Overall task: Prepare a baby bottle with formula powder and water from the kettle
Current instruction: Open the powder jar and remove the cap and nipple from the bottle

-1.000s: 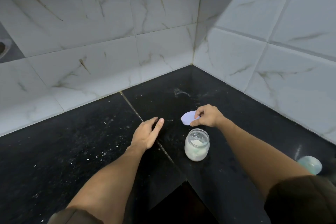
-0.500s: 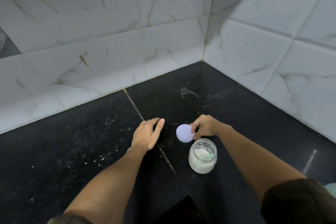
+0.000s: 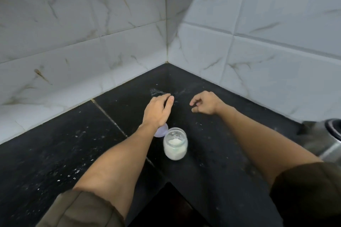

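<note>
An uncapped glass jar [image 3: 175,145] with white formula powder stands on the black counter [image 3: 55,153]. Its pale lilac lid [image 3: 160,131] lies flat just left of the jar, partly hidden under my left wrist. My left hand [image 3: 156,110] hovers above and beyond the lid, fingers loosely apart, holding nothing. My right hand [image 3: 204,103] hangs over the counter to the right, fingers curled loosely and empty. A steel kettle [image 3: 324,142] shows at the right edge. No baby bottle is in view.
White marble-look tiled walls [image 3: 258,51] meet in a corner behind the counter. A seam [image 3: 110,118] runs diagonally across the counter, which carries scattered white specks. The counter's inner corner edge [image 3: 166,182] drops off near me.
My right hand let go of the lid, which now lies on the counter beside the jar, and lifted away to the right. The view swung right, bringing the kettle in.
</note>
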Demonstrator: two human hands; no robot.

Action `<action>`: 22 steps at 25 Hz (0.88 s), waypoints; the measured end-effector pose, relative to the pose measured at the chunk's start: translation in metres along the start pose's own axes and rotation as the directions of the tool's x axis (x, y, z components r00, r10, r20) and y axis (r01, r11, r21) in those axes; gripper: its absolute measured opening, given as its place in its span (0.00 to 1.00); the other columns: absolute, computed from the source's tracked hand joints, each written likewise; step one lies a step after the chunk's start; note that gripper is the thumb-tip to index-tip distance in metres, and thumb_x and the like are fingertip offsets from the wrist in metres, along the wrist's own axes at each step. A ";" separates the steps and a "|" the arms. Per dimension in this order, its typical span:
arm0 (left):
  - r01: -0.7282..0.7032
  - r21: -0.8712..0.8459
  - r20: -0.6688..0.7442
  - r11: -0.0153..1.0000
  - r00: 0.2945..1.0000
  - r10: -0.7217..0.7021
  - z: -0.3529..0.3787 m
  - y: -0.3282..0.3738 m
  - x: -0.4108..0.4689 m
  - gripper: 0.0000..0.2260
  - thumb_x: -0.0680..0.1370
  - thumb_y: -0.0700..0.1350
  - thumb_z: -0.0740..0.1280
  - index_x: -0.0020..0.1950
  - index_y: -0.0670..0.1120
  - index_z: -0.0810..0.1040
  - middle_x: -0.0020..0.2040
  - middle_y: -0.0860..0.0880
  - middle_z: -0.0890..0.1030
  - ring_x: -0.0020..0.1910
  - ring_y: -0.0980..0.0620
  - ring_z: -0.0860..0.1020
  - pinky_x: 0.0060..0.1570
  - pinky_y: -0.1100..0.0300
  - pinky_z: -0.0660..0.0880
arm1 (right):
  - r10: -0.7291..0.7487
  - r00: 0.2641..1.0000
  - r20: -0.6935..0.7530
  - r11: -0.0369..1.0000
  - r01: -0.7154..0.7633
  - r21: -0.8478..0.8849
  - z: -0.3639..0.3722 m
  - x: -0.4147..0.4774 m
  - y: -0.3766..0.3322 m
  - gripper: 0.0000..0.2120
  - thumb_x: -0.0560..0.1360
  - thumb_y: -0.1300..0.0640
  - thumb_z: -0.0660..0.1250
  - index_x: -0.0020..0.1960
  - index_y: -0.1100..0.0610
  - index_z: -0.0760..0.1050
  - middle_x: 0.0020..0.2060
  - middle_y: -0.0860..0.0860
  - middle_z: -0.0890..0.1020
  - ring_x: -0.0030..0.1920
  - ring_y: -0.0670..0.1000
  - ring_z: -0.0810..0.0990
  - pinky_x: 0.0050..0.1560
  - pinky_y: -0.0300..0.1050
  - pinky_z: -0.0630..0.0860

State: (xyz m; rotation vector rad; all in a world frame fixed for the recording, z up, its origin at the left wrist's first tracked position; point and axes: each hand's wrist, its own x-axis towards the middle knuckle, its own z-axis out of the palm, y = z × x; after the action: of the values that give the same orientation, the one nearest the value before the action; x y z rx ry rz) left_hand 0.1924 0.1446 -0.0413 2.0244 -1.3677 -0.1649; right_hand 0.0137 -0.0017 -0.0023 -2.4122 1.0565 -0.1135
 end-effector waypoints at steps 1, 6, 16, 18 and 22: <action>-0.039 -0.018 0.017 0.999 0.999 0.039 0.006 0.018 0.002 0.26 0.86 0.60 0.53 0.76 0.48 0.74 0.72 0.48 0.78 0.72 0.48 0.72 0.71 0.49 0.70 | 0.017 0.999 -0.043 1.000 -0.017 -0.012 -0.011 -0.014 0.007 0.10 0.73 0.54 0.79 0.54 0.50 0.86 0.45 0.50 0.84 0.53 0.51 0.84 0.57 0.40 0.75; -0.193 -0.052 0.094 0.980 0.976 0.198 0.036 0.101 -0.006 0.23 0.85 0.55 0.59 0.78 0.47 0.72 0.72 0.48 0.78 0.73 0.48 0.71 0.71 0.51 0.69 | 0.144 0.975 -0.172 0.983 -0.160 -0.086 -0.055 -0.078 0.044 0.14 0.75 0.53 0.76 0.60 0.53 0.84 0.50 0.49 0.83 0.56 0.51 0.81 0.61 0.44 0.76; -0.214 -0.090 0.380 0.973 0.896 0.232 0.106 0.170 -0.058 0.28 0.81 0.49 0.66 0.81 0.47 0.66 0.75 0.49 0.74 0.67 0.46 0.76 0.70 0.49 0.71 | 0.485 0.865 -0.125 0.833 -0.501 -0.235 -0.071 -0.179 0.110 0.25 0.71 0.43 0.73 0.65 0.51 0.80 0.61 0.52 0.83 0.60 0.56 0.81 0.61 0.52 0.80; -0.194 -0.104 0.424 0.975 0.879 0.220 0.116 0.176 -0.066 0.29 0.81 0.50 0.68 0.81 0.48 0.65 0.75 0.51 0.74 0.64 0.46 0.78 0.69 0.48 0.72 | 0.509 0.857 -0.084 0.818 -0.512 -0.263 -0.062 -0.190 0.119 0.29 0.69 0.41 0.75 0.67 0.51 0.79 0.62 0.52 0.83 0.61 0.57 0.81 0.62 0.51 0.80; -0.182 -0.136 0.484 0.974 0.845 0.225 0.129 0.183 -0.077 0.32 0.79 0.51 0.71 0.81 0.49 0.64 0.76 0.52 0.73 0.68 0.47 0.77 0.70 0.48 0.72 | 0.478 0.875 -0.082 0.820 -0.477 -0.317 -0.043 -0.199 0.131 0.29 0.72 0.47 0.76 0.71 0.51 0.76 0.65 0.55 0.81 0.63 0.58 0.81 0.56 0.47 0.77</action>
State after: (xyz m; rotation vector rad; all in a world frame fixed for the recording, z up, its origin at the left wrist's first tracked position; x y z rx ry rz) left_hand -0.0423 0.1112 -0.0507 1.8145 -1.8460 -0.6796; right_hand -0.2237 0.0465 -0.0028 -2.3309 1.7678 0.2583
